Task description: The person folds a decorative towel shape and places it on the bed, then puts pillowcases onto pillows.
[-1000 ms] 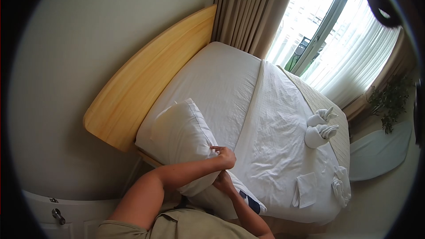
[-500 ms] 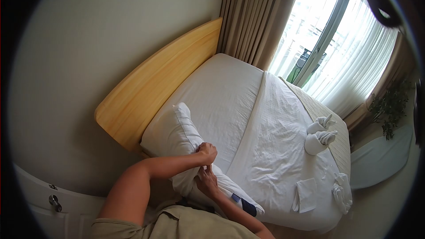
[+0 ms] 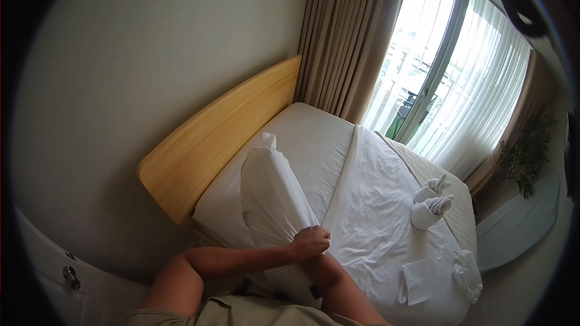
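A pillow in a white pillowcase leans up from the near side of the bed, its corner pointing toward the headboard. My left hand reaches across from the left, its fingers closed on the pillowcase at the pillow's right edge. Just below it is my right hand, largely covered by my left hand and forearm, so its fingers do not show. The pillow's lower end lies close to my body, partly behind my arms.
The bed has a white sheet and a wooden headboard. Folded white towels and a flat folded cloth lie on its right part. A door stands at lower left. Beyond the bed are curtains and a glass door.
Both hands have moved right along the pillow's edge. The pillow has been drawn up and right, with its case smoother, and the dark blue patch near its lower end is now mostly hidden.
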`<state>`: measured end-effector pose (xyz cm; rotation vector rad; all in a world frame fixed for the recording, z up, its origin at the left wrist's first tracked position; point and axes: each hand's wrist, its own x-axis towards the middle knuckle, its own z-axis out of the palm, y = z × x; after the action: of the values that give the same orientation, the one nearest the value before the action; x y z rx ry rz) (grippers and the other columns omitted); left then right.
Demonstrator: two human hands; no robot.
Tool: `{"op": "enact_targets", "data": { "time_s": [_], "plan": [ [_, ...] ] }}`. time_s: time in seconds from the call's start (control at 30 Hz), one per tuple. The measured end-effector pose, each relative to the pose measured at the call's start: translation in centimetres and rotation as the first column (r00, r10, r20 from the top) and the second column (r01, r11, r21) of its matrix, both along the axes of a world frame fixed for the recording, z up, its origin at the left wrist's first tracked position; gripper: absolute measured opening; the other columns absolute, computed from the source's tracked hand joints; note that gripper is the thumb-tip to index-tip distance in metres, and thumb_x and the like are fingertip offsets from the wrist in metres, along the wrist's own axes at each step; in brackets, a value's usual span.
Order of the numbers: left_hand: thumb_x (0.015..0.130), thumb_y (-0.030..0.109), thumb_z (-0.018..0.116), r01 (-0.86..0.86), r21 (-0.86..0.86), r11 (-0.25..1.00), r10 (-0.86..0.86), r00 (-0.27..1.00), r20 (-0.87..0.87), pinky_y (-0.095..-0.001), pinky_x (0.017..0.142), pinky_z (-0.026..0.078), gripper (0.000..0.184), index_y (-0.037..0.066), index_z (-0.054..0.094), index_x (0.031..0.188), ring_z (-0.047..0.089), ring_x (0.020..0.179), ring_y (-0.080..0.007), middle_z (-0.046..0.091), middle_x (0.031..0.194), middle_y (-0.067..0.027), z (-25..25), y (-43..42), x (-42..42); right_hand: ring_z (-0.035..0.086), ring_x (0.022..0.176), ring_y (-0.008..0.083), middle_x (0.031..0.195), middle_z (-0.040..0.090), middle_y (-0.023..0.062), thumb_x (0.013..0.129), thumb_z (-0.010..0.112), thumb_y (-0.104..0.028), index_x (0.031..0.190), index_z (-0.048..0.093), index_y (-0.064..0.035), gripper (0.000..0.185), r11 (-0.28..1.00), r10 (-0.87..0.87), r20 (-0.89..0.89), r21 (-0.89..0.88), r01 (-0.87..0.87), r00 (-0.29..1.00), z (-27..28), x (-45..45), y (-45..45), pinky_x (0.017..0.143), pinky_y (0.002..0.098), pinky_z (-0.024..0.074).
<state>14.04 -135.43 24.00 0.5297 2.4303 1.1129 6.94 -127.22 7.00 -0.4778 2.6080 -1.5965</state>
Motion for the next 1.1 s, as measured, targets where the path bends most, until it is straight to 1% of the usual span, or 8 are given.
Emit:
{"op": "enact_targets", "data": {
  "time_s": [0.2,0.37,0.63,0.8,0.9,1.0,1.07,1.1],
  "plan": [
    [0.073,0.003,0.041,0.066,0.32,0.945,-0.086,0.995,0.048,-0.0277,0.078,0.045,0.035,-0.007,0.062,0.099,0.061,0.082,-0.018,0.067,0.087,-0.0161,7.4,-2.0,4.4,0.055,0.097,0.0246,0.115,0.055,0.0129,0.09,0.05,-0.034,0.122,0.045,0.0009,0.047,0.989,-0.051,0.165,-0.13,0.073,0.985,4.5,-3.7,4.2,0.088,0.0389,0.0436],
    [0.07,-0.005,0.035,-0.004,0.648,0.761,0.146,0.975,-0.165,-0.0287,0.068,0.046,0.031,-0.002,0.061,0.086,0.06,0.072,-0.016,0.061,0.072,-0.0194,6.0,-5.1,5.4,0.055,0.098,0.0244,0.115,0.056,0.0132,0.091,0.048,-0.036,0.123,0.045,0.0007,0.049,0.877,-0.146,0.363,-0.382,0.29,0.92,1.4,-6.7,2.1,0.089,0.0394,0.0434],
    [0.073,-0.002,0.041,-0.281,0.532,0.799,0.337,0.942,-0.008,-0.0334,0.072,0.046,0.02,-0.003,0.055,0.087,0.06,0.075,-0.0257,0.057,0.078,-0.0203,-10.3,-9.5,1.1,0.055,0.098,0.0243,0.115,0.057,0.0136,0.092,0.045,-0.04,0.124,0.044,0.0005,0.051,0.486,-0.179,0.692,-0.555,0.675,0.699,-7.2,-5.8,-4.9,0.09,0.0401,0.0432],
    [0.075,0.013,0.054,0.113,0.094,0.989,-0.106,0.991,-0.077,-0.0416,0.089,0.042,0.029,0.001,0.052,0.101,0.052,0.099,-0.0345,0.055,0.096,-0.0167,-20.9,-11.2,3.5,0.055,0.099,0.0241,0.116,0.057,0.0139,0.093,0.044,-0.042,0.125,0.044,0.0003,0.053,0.065,-0.134,0.791,-0.594,0.802,0.597,-10.5,0.2,-2.3,0.091,0.0406,0.043],
    [0.072,0.03,0.067,0.172,-0.003,0.985,-0.17,0.973,-0.156,-0.0451,0.089,0.041,0.049,0.004,0.048,0.109,0.046,0.106,-0.0349,0.049,0.108,-0.0167,-22.0,-9.6,4.1,0.056,0.099,0.0241,0.116,0.058,0.014,0.094,0.043,-0.043,0.126,0.044,0.0002,0.054,-0.292,0.036,0.617,-0.746,0.599,0.786,-9.8,4.1,6.6,0.092,0.0409,0.0429],
    [0.07,0.038,0.071,0.206,-0.144,0.968,-0.241,0.923,-0.299,-0.0452,0.087,0.042,0.056,0.004,0.048,0.109,0.047,0.103,-0.0351,0.047,0.106,-0.0169,-21.6,-7.6,3.9,0.058,0.102,0.023,0.111,0.061,0.0111,0.093,0.043,-0.046,0.12,0.05,0.0012,0.055,-0.202,0.33,0.243,-0.926,0.32,0.912,-8.7,3.4,11.4,0.09,0.041,0.0449],
    [0.07,0.04,0.072,0.213,-0.231,0.949,-0.288,0.884,-0.368,-0.045,0.087,0.042,0.057,0.005,0.048,0.108,0.047,0.101,-0.0348,0.047,0.103,-0.0165,-21.3,-5.9,2.3,0.062,0.092,0.0227,0.099,0.065,0.0089,0.092,0.052,-0.033,0.106,0.058,0.0021,0.039,0.007,-0.156,0.813,-0.566,0.824,0.56,-9.4,1.8,12.6,0.085,0.0399,0.0485],
    [0.07,0.04,0.072,0.254,-0.215,0.943,-0.318,0.876,-0.362,-0.0456,0.083,0.043,0.057,0.005,0.048,0.107,0.048,0.1,-0.0337,0.047,0.102,-0.016,-21.6,-5.2,1.4,0.055,0.064,0.0165,0.082,0.064,0.0041,0.081,0.067,-0.022,0.097,0.06,-0.0008,0.027,-0.007,-0.272,0.774,-0.595,0.804,0.571,-8.6,2.7,12.8,0.061,0.0323,0.0466]
  ]
}}
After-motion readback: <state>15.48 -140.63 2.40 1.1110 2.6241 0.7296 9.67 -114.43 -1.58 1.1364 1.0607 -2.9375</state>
